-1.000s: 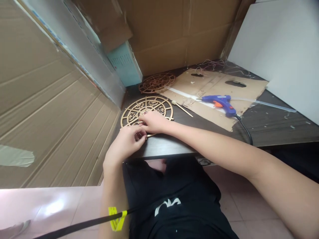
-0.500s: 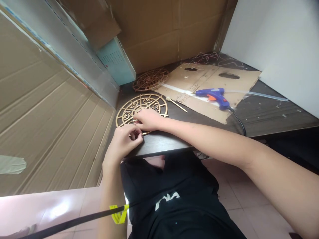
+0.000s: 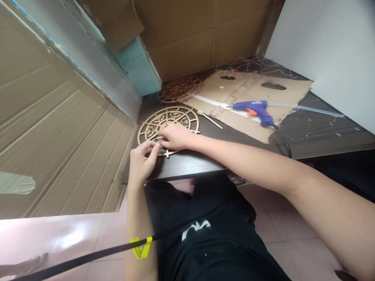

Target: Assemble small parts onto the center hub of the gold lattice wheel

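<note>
A round openwork disc (image 3: 140,130), gold-coloured with rings, spokes and scrolled cut-outs, lies flat near the table's front edge. Over its front part bends my right hand (image 3: 178,136), fingers curled down towards the pattern; whatever is in them is hidden. My left hand (image 3: 143,158) is at the disc's front left rim, thumb and forefinger pinched close to the right fingertips. Between those fingers I cannot make out what is held. Just right of the disc rests a thin stick with a pale knobbed end (image 3: 211,120).
A blue glue gun (image 3: 251,107) with a clear glue stick and black cord lies on a cardboard sheet (image 3: 244,84). Behind the disc is a reddish-brown openwork disc (image 3: 179,89), beside a pale blue box (image 3: 140,66). Cardboard walls (image 3: 67,128) border the left and back. Loose threads (image 3: 246,64) lie behind.
My left hand has shifted slightly up along the disc's rim, its thumb and forefinger now closer together. My right hand stays over the disc. The view has tilted a little.
</note>
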The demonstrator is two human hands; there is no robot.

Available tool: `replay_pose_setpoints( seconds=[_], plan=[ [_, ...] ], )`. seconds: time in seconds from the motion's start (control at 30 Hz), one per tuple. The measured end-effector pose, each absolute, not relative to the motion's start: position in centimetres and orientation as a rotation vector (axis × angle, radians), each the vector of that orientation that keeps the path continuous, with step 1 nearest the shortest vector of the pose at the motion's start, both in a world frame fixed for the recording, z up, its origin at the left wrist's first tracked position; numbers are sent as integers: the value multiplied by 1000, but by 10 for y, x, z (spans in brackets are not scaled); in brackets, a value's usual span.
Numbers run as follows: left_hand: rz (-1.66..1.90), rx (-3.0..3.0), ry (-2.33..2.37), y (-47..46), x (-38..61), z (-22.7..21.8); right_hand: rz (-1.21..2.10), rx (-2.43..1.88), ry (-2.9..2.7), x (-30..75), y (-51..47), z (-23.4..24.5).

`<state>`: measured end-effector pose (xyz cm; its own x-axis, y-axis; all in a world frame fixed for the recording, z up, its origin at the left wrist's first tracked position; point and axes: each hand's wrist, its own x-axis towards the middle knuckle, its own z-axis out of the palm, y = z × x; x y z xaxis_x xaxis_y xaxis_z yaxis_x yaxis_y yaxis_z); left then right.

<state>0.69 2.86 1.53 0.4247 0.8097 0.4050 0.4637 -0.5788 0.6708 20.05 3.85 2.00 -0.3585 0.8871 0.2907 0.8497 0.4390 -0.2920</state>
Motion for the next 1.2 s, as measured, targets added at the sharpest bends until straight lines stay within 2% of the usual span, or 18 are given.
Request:
replay_pose_setpoints(
  seconds=[0.17, 0.23, 0.83, 1.2],
  plan=[
    [1395, 1654, 1146, 33, 3, 15, 108, -1467, -2295, 201, 39, 20],
    [1442, 1517, 1111, 35, 3, 15, 106, -1456, -2294, 201, 39, 20],
    [1182, 1622, 1076, 35, 0, 14, 145, -1446, -2270, 200, 38, 19],
    [1135, 1671, 1117, 36, -2, 11, 213, -1122, -2020, 199, 39, 18]
  ],
)
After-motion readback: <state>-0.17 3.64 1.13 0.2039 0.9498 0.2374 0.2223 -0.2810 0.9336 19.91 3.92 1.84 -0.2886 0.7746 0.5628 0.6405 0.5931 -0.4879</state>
